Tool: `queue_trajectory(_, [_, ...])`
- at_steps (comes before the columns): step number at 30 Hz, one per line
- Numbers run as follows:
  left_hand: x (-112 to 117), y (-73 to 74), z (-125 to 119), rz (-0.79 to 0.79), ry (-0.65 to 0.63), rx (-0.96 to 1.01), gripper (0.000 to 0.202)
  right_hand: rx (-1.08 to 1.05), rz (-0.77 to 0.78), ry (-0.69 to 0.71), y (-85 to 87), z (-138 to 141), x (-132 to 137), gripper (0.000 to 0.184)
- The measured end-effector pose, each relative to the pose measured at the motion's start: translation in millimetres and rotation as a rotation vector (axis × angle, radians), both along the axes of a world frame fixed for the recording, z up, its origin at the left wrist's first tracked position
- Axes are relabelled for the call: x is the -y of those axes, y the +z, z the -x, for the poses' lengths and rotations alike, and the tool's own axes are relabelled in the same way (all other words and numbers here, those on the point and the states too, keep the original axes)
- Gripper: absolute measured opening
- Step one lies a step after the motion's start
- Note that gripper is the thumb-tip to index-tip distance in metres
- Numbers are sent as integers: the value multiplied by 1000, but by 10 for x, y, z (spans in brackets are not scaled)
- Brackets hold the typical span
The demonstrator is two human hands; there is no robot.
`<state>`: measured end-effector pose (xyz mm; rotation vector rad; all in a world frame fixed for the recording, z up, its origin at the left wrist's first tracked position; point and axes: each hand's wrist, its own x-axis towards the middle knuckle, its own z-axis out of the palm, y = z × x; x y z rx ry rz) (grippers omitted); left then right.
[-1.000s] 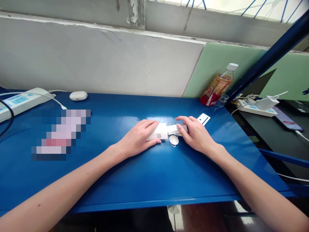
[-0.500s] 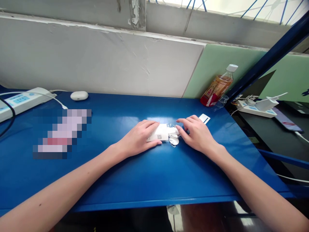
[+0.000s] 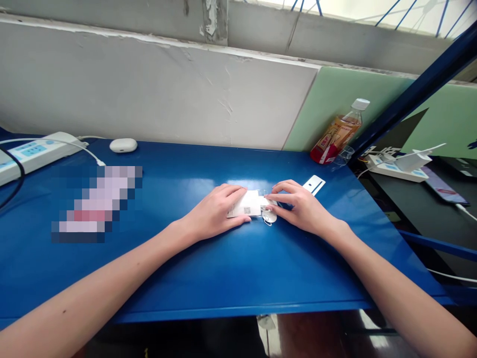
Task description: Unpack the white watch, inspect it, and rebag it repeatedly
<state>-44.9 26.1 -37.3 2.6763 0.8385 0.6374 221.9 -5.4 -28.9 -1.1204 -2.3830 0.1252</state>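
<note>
On the blue desk (image 3: 208, 278) lies a white card (image 3: 253, 204) with a printed code, its right end bordered by clear plastic. My left hand (image 3: 218, 209) grips it from the left, thumb along the near edge and fingers along the far edge. At the card's right end, the thumb and fingertips of my right hand (image 3: 301, 206) close on a small white piece, mostly hidden under them. Just below those fingertips is a round white tag (image 3: 270, 217) with a short ball chain. Beyond my right hand lies a white card with a dark stripe (image 3: 314, 185), partly covered.
A tea bottle (image 3: 339, 134) leans at the back right beside a blue post. At the left are a white power strip (image 3: 48, 154), a white earbud case (image 3: 123, 145) and a pixelated flat object (image 3: 100, 204). Another power strip (image 3: 398, 168) and a phone (image 3: 445, 186) lie farther right.
My right hand's fingers have come down and closed at the card's right end. The striped card shows more now. My left hand stays in place on the card.
</note>
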Motion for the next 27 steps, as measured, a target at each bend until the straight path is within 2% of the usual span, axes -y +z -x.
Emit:
queue_trajectory(3, [3,-1,-1,-7,-1,-9,56,-2,16,-8,12,17,5,24])
queue_trajectory(12, [7,9,4,-2,6,-26,56,79,46,-131,227,-33,71,22])
queue_trajectory(17, [8,10,0,15,-8,-4,55,97,75,-104,206,16,116,27])
queue_trajectory(23, [18,8,-8,7,-7,0,54,4,105,-65,181,68,146,26])
queue_trajectory(27, [27,17,-14,3,3,-4,53,-42,159,-17,134,89,160,43])
